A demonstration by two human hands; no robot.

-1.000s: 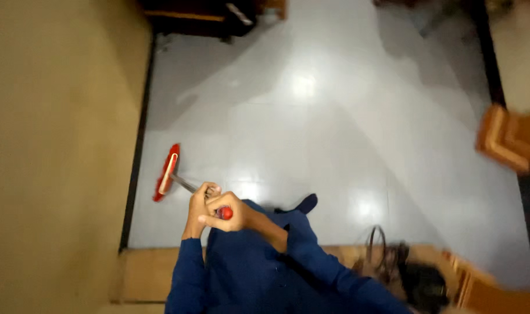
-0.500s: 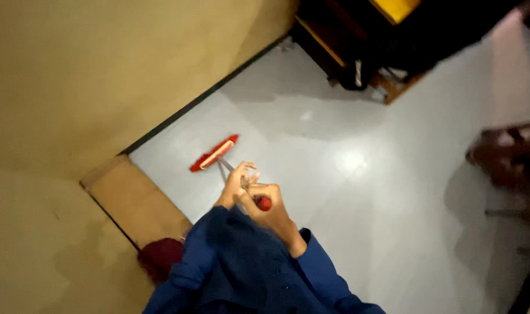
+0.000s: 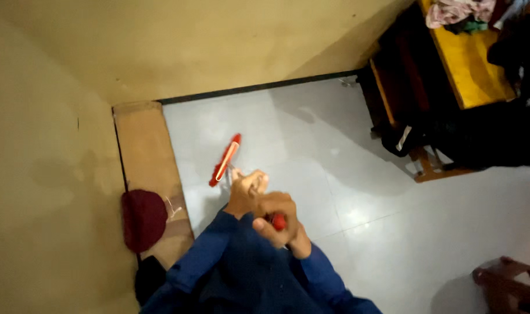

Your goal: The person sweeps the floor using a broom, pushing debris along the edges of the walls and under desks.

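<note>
Head view, looking steeply down. Both hands grip one long-handled floor tool, a mop or broom; which one cannot be told. Left hand (image 3: 246, 189) sits farther along the handle, fingers wrapped shut around the shaft. Right hand (image 3: 281, 224) is nearer the body, fingers closed on the red handle end (image 3: 279, 221), which shows between thumb and forefinger. Both forearms are in dark blue sleeves (image 3: 242, 267).

The red head (image 3: 225, 160) of the tool rests on the pale tiled floor (image 3: 346, 174), just far and left of the left hand. Its long axis runs diagonally, near-left end to far-right end, with a light stripe down its middle. The shaft runs from the hands away from the body to meet the head about mid-length; most of it is hidden by the hands.

Left of the head, a tan mat (image 3: 149, 163) lies along the wall, a dark red round object (image 3: 143, 220) on its near end. Far right: a dark wooden bench (image 3: 451, 64) with a yellow top, cloth piled at its far end.
</note>
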